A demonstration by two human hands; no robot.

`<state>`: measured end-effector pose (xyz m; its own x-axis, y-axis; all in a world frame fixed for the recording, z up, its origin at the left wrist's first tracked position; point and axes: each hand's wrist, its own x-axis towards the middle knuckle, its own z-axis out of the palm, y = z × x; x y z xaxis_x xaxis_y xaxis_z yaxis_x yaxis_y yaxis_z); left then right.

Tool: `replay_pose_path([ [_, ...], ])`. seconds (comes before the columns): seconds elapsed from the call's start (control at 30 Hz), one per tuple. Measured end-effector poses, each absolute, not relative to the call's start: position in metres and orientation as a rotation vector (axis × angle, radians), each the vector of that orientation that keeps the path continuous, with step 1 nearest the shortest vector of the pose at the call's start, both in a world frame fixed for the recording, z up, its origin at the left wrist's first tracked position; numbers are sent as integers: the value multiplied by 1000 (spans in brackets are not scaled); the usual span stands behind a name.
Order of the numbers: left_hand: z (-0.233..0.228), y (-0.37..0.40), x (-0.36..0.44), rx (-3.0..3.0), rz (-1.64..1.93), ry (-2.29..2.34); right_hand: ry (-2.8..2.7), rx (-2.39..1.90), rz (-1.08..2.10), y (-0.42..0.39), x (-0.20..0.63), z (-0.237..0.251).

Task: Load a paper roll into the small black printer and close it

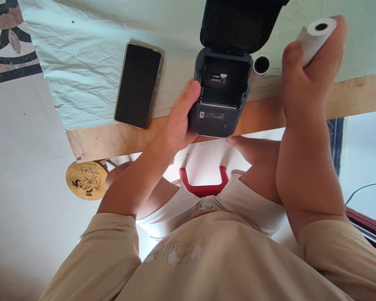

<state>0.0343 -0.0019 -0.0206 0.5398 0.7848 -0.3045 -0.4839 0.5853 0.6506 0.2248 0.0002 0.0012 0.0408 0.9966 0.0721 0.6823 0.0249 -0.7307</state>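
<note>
My left hand (183, 115) grips the left side of a dark portable label printer (221, 94) near the table's front edge. The printer's black lid (240, 25) is swung up, and its roll compartment shows no roll inside, only a small printed sticker. In my right hand (319, 71) is a white paper roll (316, 39), held to the right of the printer with its hollow core end facing up. Between the printer and that hand a second small white roll (261, 66) stands on the cloth, its dark core end upward.
A smartphone (138, 85) with a dark screen lies left of the printer. Pale green cloth (90, 75) covers the table, leaving a bare wooden front edge (113, 140). Below are a round wooden stool (86, 180) with a panda picture and a red seat edge (203, 190).
</note>
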Motion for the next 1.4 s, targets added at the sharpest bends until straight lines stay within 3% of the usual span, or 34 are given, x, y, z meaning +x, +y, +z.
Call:
replay_pose_path([
  [0.3, -18, -2, 35, 550, 798, 670, -1679, -1787, 175, 7, 241, -20],
  [0.6, -19, 0, 40, 509, 873, 668, -1655, -1685, -53, -10, 231, -15],
  [0.77, -11, -4, 45, 503, 887, 766, -1893, -1745, 191, -15, 211, -13],
  [0.93, -14, -4, 43, 520, 893, 709, -1899, -1745, 239, -9, 206, -23],
  [1.17, -17, -2, 40, 528, 885, 704, -1329, -1457, 452, -6, 200, -23],
  [1.4, -15, 0, 39, 501, 861, 667, -1113, -1400, 1070, 0, 207, -10],
])
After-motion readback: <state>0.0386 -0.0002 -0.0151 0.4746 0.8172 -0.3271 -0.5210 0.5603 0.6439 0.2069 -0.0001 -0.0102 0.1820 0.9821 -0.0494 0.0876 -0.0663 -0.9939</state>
